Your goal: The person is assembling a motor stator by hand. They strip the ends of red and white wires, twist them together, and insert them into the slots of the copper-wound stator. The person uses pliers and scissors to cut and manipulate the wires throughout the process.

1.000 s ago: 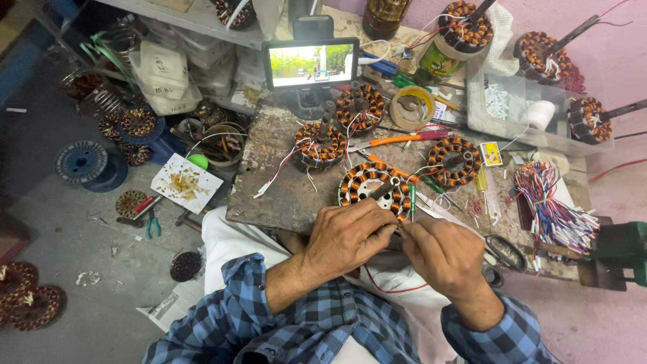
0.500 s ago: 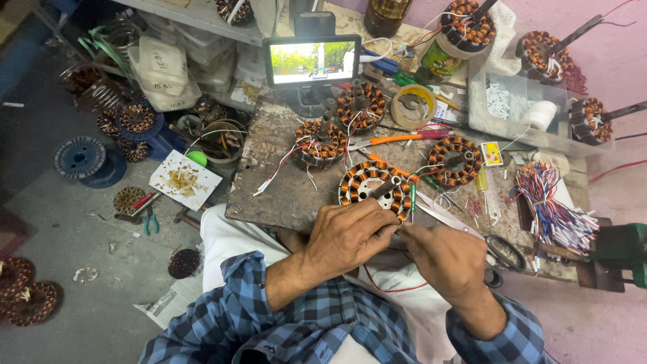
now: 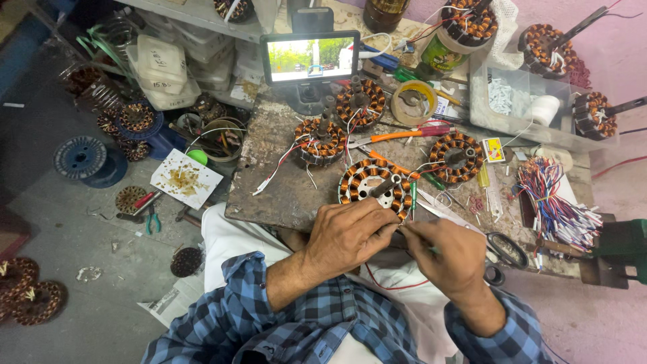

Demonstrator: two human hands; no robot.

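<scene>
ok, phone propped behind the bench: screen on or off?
On. The phone stands in landscape at the back of the workbench, and its screen is lit with a bright outdoor picture of greenery.

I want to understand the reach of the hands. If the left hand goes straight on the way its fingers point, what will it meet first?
The left hand points up and right, so it would probably first meet the copper-wound stator just ahead of its fingertips; depth is unclear.

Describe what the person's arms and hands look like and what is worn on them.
Both hands, left hand and right hand, are bare: no gloves, and no rings or watch visible. Each forearm has a blue, black and white checked shirt sleeve rolled up toward the elbow, the cuffs loosely folded.
</scene>
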